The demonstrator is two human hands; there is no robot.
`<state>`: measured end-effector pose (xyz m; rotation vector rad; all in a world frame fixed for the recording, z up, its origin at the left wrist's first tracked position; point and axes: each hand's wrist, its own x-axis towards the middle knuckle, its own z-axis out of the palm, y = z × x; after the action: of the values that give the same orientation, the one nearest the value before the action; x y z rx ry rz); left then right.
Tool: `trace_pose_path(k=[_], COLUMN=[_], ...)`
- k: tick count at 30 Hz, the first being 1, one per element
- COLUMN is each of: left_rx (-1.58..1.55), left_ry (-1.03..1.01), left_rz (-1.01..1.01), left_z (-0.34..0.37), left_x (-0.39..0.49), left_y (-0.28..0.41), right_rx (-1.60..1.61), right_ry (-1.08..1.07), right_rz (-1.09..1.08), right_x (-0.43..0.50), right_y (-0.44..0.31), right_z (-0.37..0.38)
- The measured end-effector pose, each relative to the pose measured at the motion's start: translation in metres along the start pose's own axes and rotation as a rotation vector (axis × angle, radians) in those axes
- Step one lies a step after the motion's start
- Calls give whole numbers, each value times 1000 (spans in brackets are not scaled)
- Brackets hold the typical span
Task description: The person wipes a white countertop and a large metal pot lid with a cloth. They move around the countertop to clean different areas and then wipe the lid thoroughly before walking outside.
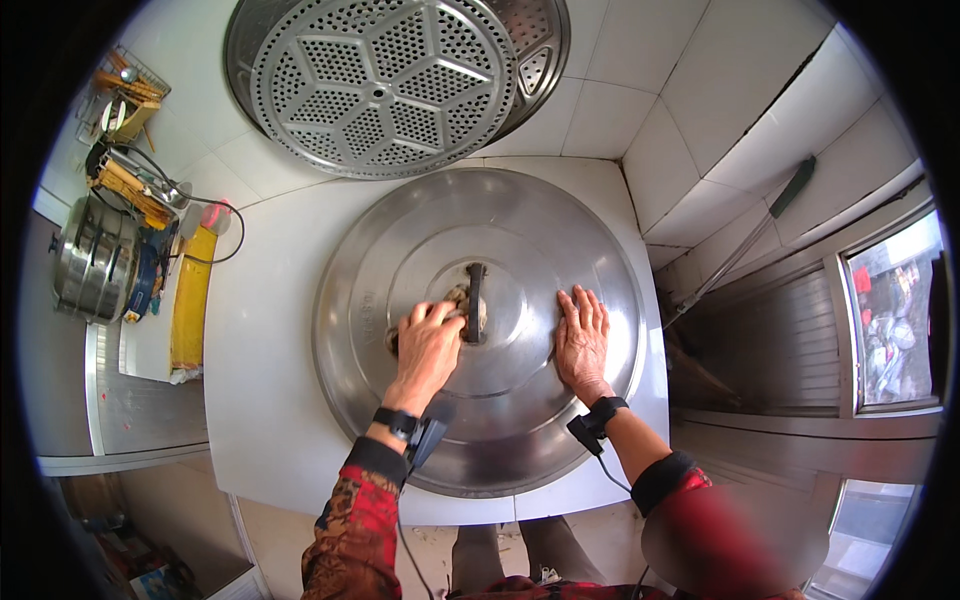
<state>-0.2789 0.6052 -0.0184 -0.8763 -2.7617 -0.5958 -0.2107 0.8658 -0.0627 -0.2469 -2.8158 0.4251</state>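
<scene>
A large round metal lid point(517, 435) lies before me on a white tiled counter. My left hand point(427, 351) presses a crumpled, dirty-looking rag point(455, 295) onto the lid, just left of its dark strap handle point(474, 304). Most of the rag is hidden under my fingers. Over on the lid's right half, my right hand point(583, 341) rests palm down with nothing in it, its fingers slightly spread.
Behind the lid, a perforated steamer plate point(379, 94) leans against the wall with another metal piece behind it. A stacked metal pot point(97, 259) and utensils stand at left. A green-handled tool point(793, 187) leans at right, near a glazed door point(896, 315).
</scene>
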Motion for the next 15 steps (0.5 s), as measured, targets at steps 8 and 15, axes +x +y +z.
trace_pose_path(k=[8,15], left_rx=[99,-162], left_ry=[66,154], left_rz=[-204,-247], left_z=[-7,14], left_x=[-79,-53], left_y=[40,113], right_rx=[46,64], right_ry=[1,-7], right_rz=[3,5], right_x=[0,1], right_y=[0,-3], right_z=[-2,-7])
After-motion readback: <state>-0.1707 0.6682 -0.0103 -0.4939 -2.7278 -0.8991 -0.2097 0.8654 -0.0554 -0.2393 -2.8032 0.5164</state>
